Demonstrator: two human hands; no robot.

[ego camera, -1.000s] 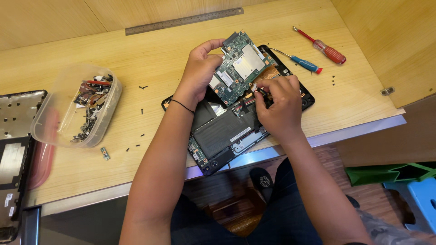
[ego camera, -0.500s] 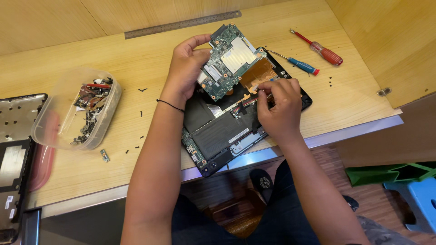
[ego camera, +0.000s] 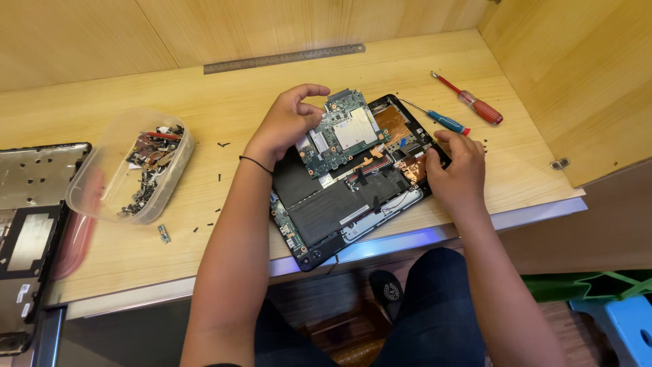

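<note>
Left hand [ego camera: 285, 126] fingers curled gripping; right hand [ego camera: 458, 166] fingers pressed downward.

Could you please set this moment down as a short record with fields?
Left hand: left hand grips the green circuit board, tilted up above the opened laptop base
Right hand: right hand rests on the base's right edge
Tools: blue screwdriver and red screwdriver, both untouched
Left of base: clear plastic tub of small parts
Far edge: steel ruler
</note>
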